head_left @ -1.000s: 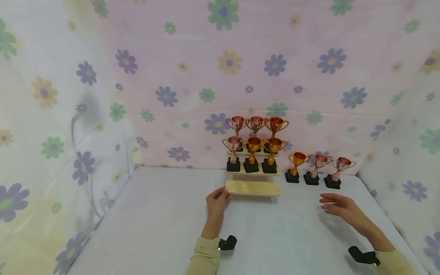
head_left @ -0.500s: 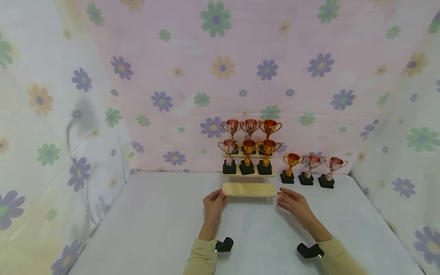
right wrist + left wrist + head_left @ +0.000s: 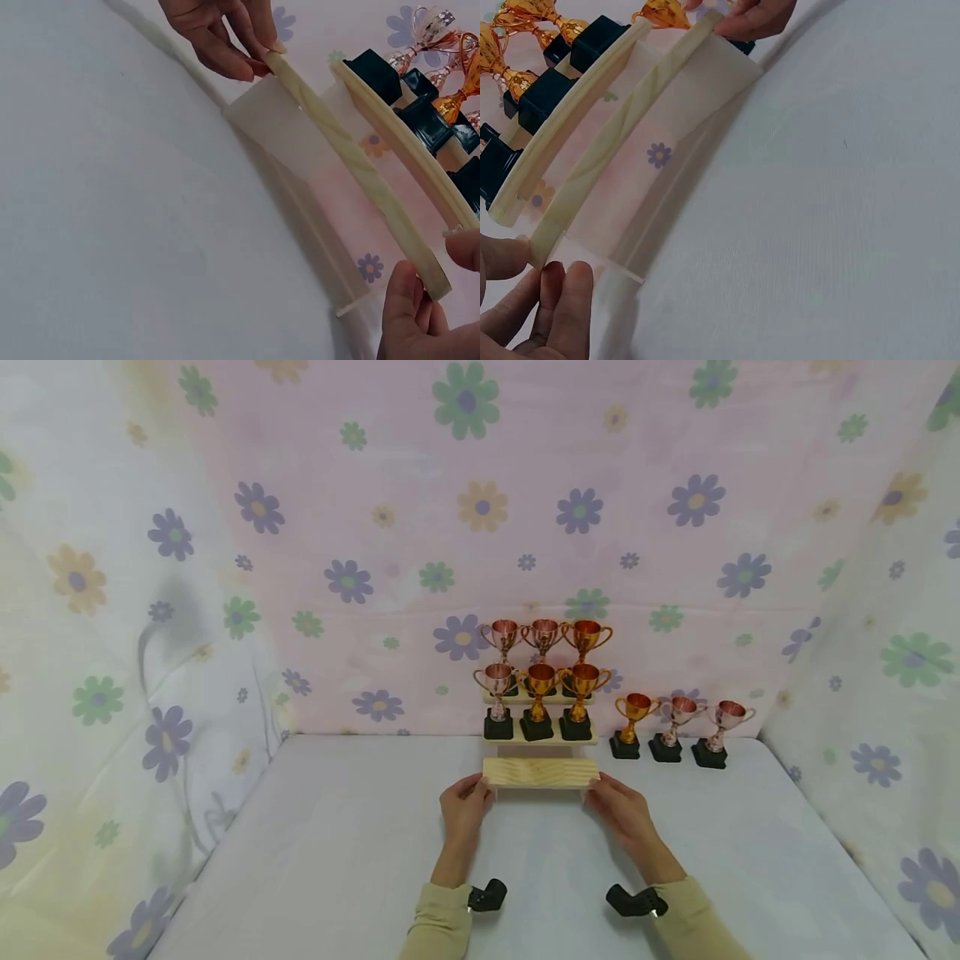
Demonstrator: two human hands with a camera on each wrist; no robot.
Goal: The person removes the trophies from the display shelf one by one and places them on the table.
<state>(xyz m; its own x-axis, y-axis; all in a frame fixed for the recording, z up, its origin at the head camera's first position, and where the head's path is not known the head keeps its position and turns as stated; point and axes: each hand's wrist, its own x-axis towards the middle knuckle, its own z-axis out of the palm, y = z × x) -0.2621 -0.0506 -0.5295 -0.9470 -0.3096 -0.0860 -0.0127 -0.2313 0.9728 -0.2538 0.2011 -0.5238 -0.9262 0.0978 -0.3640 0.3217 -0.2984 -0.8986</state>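
Note:
A tiered stand has a bare lowest wooden shelf (image 3: 540, 772) on clear supports. My left hand (image 3: 462, 808) pinches that shelf's left end, thumb above and fingers below in the left wrist view. At the opposite end, my right hand (image 3: 624, 810) holds the shelf between thumb and fingers (image 3: 405, 300). Behind it, the middle shelf (image 3: 540, 742) bears a rose-gold trophy cup (image 3: 498, 700) and two gold trophy cups (image 3: 539, 700), all upright on black bases. The top shelf (image 3: 491, 700) carries two rose-gold cups (image 3: 504, 635) and a gold one (image 3: 587, 637), their bases partly hidden.
Right of the stand, a gold trophy cup (image 3: 635, 723) and two rose-gold cups (image 3: 679, 727) stand in a row on the white table (image 3: 360, 843). A flowered cloth (image 3: 405, 543) hangs close behind and along both sides.
My right hand has moved left from near the right-hand cups to the lowest shelf's right end and taken hold there. My left hand stays at its end. The head view has shifted slightly.

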